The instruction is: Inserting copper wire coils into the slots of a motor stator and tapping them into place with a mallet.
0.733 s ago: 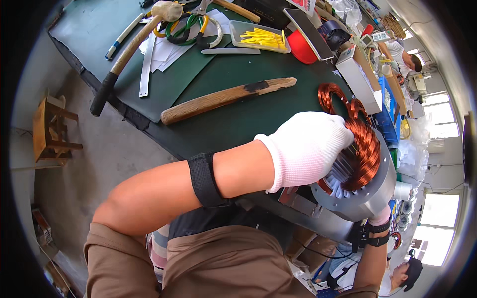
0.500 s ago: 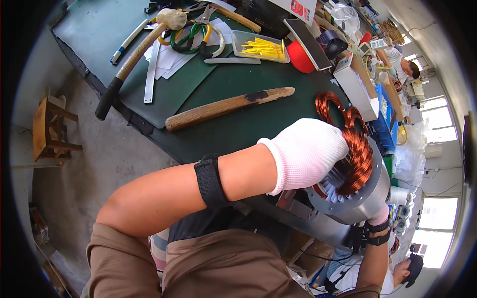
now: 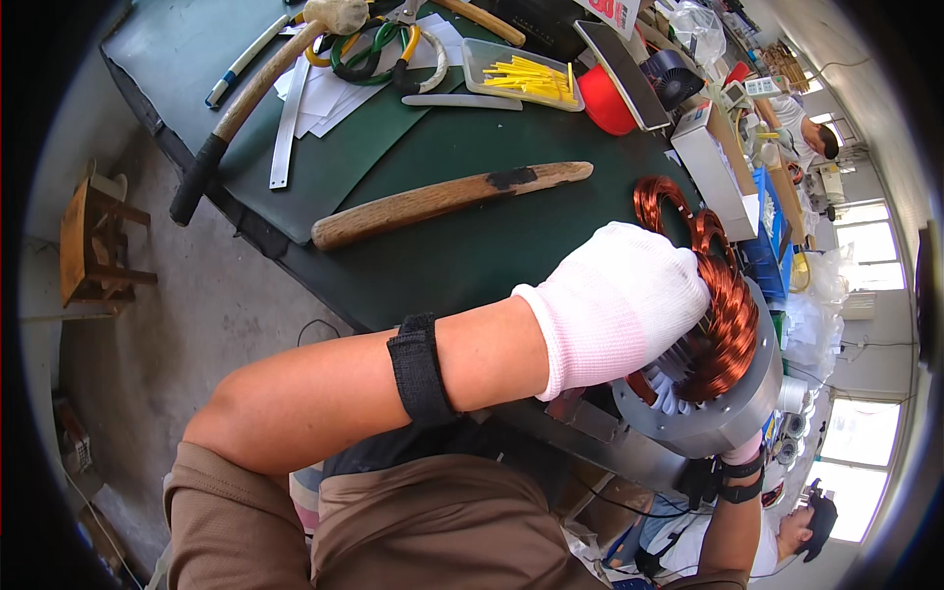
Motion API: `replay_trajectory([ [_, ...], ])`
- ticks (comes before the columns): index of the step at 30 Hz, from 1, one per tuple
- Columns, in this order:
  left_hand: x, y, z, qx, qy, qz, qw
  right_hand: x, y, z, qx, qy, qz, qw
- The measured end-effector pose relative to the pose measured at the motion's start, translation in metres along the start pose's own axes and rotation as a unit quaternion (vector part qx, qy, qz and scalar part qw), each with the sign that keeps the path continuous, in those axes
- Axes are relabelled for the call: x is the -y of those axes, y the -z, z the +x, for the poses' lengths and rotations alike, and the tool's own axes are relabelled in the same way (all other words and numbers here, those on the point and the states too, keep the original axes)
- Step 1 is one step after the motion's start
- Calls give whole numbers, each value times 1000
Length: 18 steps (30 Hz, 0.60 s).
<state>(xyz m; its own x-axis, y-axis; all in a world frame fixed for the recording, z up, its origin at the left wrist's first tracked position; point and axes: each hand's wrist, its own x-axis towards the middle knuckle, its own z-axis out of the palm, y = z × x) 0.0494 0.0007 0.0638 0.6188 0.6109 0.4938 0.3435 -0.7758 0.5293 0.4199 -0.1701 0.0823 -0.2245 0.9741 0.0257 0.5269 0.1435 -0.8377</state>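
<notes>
My left hand (image 3: 624,300), in a white knitted glove, is closed against a bundle of copper wire coils (image 3: 730,329). Its fingertips are hidden by the knuckles and the wire. The coils curve out of a grey metal stator housing (image 3: 723,418) with white slot liners (image 3: 669,395) at its inner edge. More copper loops (image 3: 661,202) trail from the bundle over the dark green table. Behind the housing is my right hand (image 3: 744,452); only a bit of its glove cuff shows at the rim, and its fingers are hidden.
A tapered wooden stick (image 3: 442,205) lies on the green tabletop (image 3: 472,261). Farther back are a mallet (image 3: 246,103), a steel ruler (image 3: 289,128), scissors (image 3: 403,54) and a tray (image 3: 472,74) of yellow sticks. Boxes and a blue bin (image 3: 767,246) line the right; two people are beyond.
The view has shifted slightly. My left hand and the copper bundle sit a little farther right in the picture, still together. The housing has moved slightly right and down.
</notes>
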Motion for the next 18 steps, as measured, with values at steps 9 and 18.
replay_trajectory([
  [9,2,-1,-8,-48,-1,-10,999,-2,-9,18,19,22,-33,999],
  [18,2,-21,-2,-89,18,-229,969,14,-74,45,-73,34,-81,993],
])
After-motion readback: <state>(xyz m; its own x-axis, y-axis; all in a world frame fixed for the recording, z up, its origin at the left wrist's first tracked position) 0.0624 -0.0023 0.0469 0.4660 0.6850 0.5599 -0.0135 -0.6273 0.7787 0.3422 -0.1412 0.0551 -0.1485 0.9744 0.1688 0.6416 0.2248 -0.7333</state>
